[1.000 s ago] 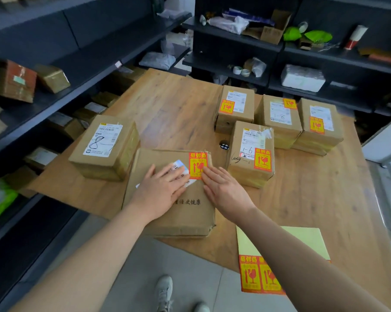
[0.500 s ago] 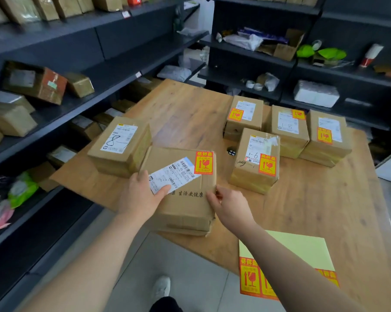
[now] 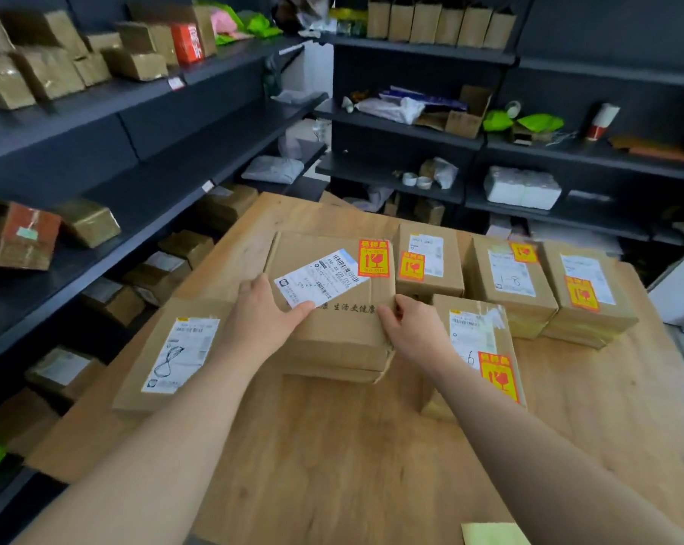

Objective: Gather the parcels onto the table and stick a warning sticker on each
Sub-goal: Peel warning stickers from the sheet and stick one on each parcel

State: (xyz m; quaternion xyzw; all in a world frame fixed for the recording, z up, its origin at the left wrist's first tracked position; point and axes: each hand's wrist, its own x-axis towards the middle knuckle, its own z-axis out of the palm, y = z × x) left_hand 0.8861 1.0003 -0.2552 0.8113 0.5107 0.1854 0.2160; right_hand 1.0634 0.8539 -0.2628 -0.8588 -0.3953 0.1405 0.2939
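Observation:
A flat brown parcel (image 3: 344, 332) with a white shipping label and an orange warning sticker (image 3: 374, 258) is held above the wooden table (image 3: 372, 446). My left hand (image 3: 263, 312) grips its near left corner, thumb on top. My right hand (image 3: 409, 326) grips its near right edge. To the left lies a parcel (image 3: 175, 356) with only a white label. Several stickered parcels stand at the right: one close by (image 3: 480, 348), one behind the held parcel (image 3: 429, 263), and two more (image 3: 509, 285) (image 3: 586, 293) toward the far right.
A yellow sticker sheet (image 3: 490, 534) shows at the table's near edge. Dark shelves (image 3: 136, 159) along the left hold more brown parcels (image 3: 21, 234). Back shelves (image 3: 529, 151) carry bags, tape rolls and a white foam block (image 3: 523, 186).
Both hands moved from pressing the sticker on the flat parcel to gripping its near edge, then lifted and carried it farther onto the table. The camera tilted up.

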